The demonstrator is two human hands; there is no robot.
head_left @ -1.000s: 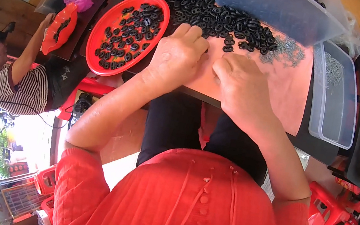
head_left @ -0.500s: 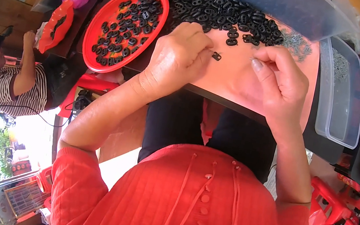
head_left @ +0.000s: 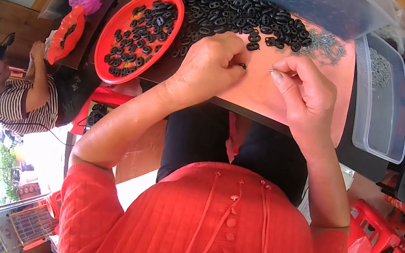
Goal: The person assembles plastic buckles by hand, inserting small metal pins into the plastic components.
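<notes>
My left hand is closed over the orange-pink work surface. A small black plastic piece peeks out at its fingertips, mostly hidden by the fingers. Facing it across a short gap, my right hand pinches a tiny silvery metal part between thumb and forefinger; its exact shape is too small to tell. Beyond both hands spreads a heap of black two-holed plastic pieces. Thin metal parts lie scattered at the right end of that heap.
Left of my hands a round red tray holds more black pieces. A clear plastic box with metal parts stands at the right. Translucent bins border the far side. Another person sits at the left near a scalloped red dish.
My right hand has shifted a little left, bringing the metal part nearer my left hand. The black piece now shows less beyond my left fingers. The whole view has tilted slightly.
</notes>
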